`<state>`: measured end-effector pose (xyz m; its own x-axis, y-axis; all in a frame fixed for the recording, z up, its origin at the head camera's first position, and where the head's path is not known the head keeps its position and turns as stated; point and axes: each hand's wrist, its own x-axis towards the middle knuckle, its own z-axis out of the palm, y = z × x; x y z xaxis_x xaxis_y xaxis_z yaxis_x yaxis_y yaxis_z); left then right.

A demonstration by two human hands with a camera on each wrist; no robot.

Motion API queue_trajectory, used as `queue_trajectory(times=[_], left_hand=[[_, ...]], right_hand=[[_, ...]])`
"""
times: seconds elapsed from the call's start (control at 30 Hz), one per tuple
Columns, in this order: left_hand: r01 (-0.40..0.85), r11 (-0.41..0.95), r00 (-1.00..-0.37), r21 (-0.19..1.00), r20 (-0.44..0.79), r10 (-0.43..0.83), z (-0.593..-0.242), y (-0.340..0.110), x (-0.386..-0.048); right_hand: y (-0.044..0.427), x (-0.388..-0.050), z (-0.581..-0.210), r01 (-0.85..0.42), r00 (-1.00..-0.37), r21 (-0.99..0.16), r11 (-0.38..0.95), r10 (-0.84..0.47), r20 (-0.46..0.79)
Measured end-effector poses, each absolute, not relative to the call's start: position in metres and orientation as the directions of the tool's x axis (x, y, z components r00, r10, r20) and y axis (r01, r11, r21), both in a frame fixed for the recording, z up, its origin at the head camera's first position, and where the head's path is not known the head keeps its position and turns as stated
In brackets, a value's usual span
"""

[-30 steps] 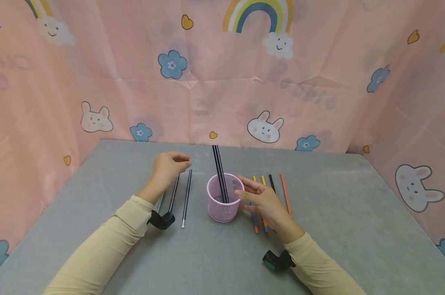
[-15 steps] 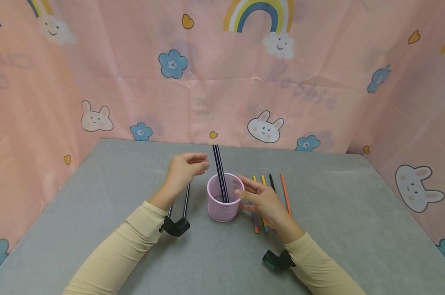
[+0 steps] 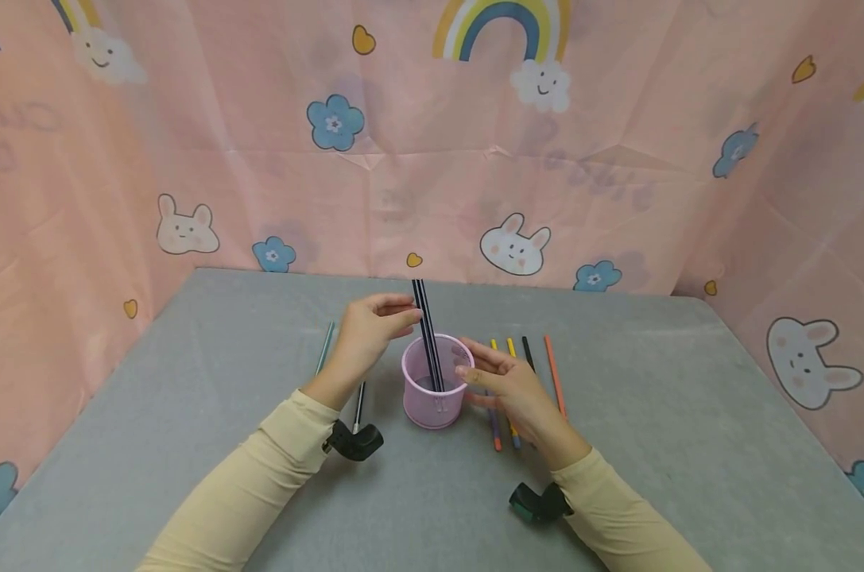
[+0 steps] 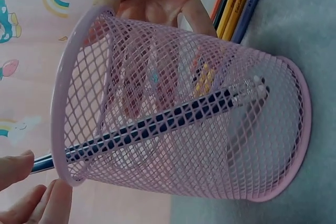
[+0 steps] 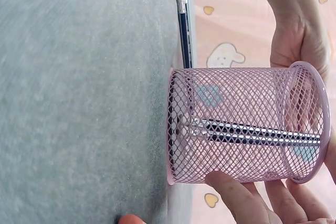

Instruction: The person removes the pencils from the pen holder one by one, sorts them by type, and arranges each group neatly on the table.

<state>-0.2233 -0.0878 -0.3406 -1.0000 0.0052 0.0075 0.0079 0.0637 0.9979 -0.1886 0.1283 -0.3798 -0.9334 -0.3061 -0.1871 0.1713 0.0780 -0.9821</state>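
A pink mesh pencil cup (image 3: 432,412) stands upright on the table. Two or more dark striped pencils (image 3: 429,342) lean inside it; in the left wrist view their eraser ends (image 4: 249,92) are at the bottom. My left hand (image 3: 369,334) is beside their upper ends, thumb and fingers apart on either side; whether it touches them is hard to tell. My right hand (image 3: 521,397) holds the cup's right side, thumb near the rim and fingers curved round the far wall. Left of the cup lie a teal pencil (image 3: 325,347) and a dark pencil (image 3: 358,403), partly behind my left arm.
Right of the cup, several coloured pencils lie on the grey table (image 3: 660,413), including an orange one (image 3: 555,377) and a black one (image 3: 528,353). My right hand covers parts of them. A pink printed cloth (image 3: 417,183) hangs behind and at the sides.
My left hand has moved right, from above the loose pencils to the pencils in the cup. The teal pencil has come back into view. My right hand and the cup have stayed put.
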Motion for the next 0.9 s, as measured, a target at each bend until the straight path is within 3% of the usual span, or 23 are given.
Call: queue_trajectory(times=[0.9], left_hand=[[0.075,0.019,-0.995,0.997,0.076,-0.069,-0.337,-0.082,-0.224]], right_hand=[[0.130,-0.189,-0.378,0.161,-0.933,-0.984,0.080,-0.312,-0.178]])
